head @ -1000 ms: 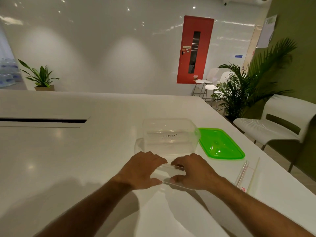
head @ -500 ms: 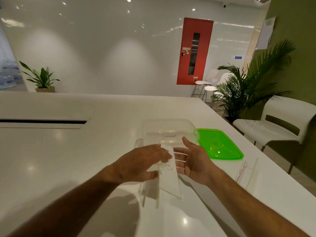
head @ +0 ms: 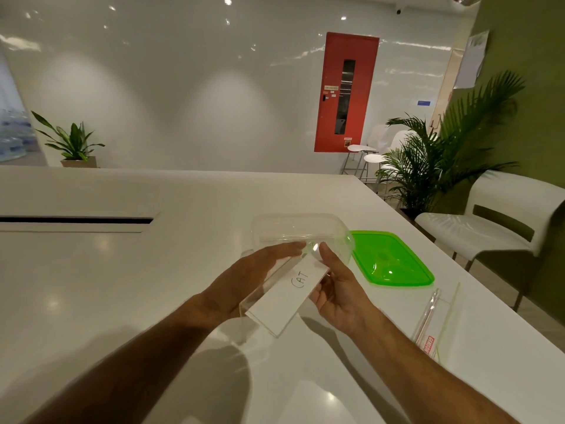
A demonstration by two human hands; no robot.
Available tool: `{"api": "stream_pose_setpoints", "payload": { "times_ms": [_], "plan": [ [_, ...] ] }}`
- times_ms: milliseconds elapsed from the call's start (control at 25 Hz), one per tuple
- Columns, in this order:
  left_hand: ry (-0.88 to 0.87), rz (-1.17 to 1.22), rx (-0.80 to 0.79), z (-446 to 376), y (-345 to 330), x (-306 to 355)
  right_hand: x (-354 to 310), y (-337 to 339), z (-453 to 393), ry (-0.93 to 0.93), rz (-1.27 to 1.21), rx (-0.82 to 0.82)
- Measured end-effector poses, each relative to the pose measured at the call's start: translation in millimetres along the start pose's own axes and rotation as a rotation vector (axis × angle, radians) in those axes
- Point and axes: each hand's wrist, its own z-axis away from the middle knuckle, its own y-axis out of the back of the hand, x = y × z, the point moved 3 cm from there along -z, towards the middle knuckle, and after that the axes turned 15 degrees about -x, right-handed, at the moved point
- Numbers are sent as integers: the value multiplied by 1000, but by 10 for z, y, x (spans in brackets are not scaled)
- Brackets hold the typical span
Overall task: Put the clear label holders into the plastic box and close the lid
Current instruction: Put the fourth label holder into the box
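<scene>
Both hands hold a clear label holder (head: 282,296) with a white card reading "CAT", raised above the table and tilted, its far end pointing at the box. My left hand (head: 244,280) grips its left side, my right hand (head: 337,284) its right side. The clear plastic box (head: 301,232) stands open just beyond the hands. Its green lid (head: 389,258) lies flat on the table to the right of the box. Another clear label holder (head: 434,325) with red print lies at the near right.
The white table (head: 122,286) has a long dark slot (head: 76,220) at the left. Beyond its right edge stand a white chair (head: 489,228) and a palm plant (head: 443,160). White stools (head: 363,157) stand near a red door (head: 345,93).
The label holder has been lifted off the table by both hands, turned so the "CAT" card faces up, and carried forward toward the box.
</scene>
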Motion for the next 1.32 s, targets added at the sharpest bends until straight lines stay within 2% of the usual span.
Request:
{"api": "stream_pose_setpoints", "payload": {
  "times_ms": [160,280,400,520,800,920,1160,1320],
  "plan": [
    [-47,170,81,57,-51,-118,-160,44,-30,167,14,125],
    [47,330,274,92,-102,-194,-276,103,-44,281,38,183],
    [72,463,485,98,-152,-244,-317,143,-51,318,137,230],
    [91,497,563,82,-150,-241,-350,158,-45,395,150,222],
    [157,487,511,112,22,-358,-531,211,-90,375,400,98],
    [202,423,460,65,178,-417,-719,215,-131,330,513,-9],
    [281,222,339,-217,602,-475,-1145,193,-276,259,913,-55],
    [347,40,285,-435,771,-552,-1385,182,-427,143,1327,2]
  ]
}}
